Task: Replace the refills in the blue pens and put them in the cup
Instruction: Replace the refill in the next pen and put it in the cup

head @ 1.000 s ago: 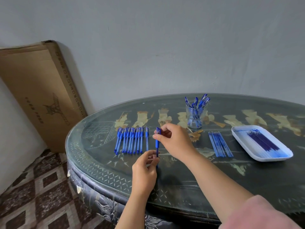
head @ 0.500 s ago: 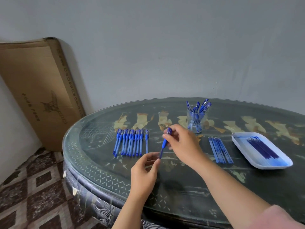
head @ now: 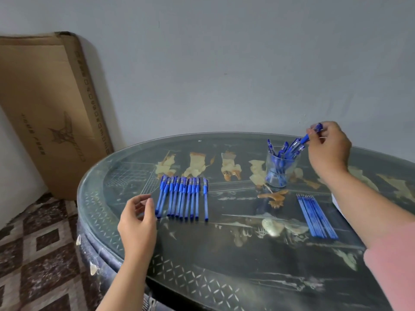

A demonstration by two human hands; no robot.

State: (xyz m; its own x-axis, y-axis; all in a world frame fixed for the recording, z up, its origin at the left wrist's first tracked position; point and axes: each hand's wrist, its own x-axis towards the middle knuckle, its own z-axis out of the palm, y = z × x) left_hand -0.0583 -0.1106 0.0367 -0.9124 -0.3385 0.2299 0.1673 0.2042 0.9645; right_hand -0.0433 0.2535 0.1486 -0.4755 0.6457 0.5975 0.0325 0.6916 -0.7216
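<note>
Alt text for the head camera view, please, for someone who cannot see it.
The right hand holds a blue pen over a glass cup of pens on a dark oval table. The left hand is open beside a row of pens; loose refills lie at right.

Pink sleeve [head: 393,265] on right arm; left hand [head: 137,221], right hand [head: 330,149], forearms bare.

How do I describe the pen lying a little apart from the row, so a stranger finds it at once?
Start at the round table. On its left half, beside the left hand, lies a row of blue pens. The lone pen is at the row's right end, on the cup side: a gap parts it from the others, which lie packed together.
</note>
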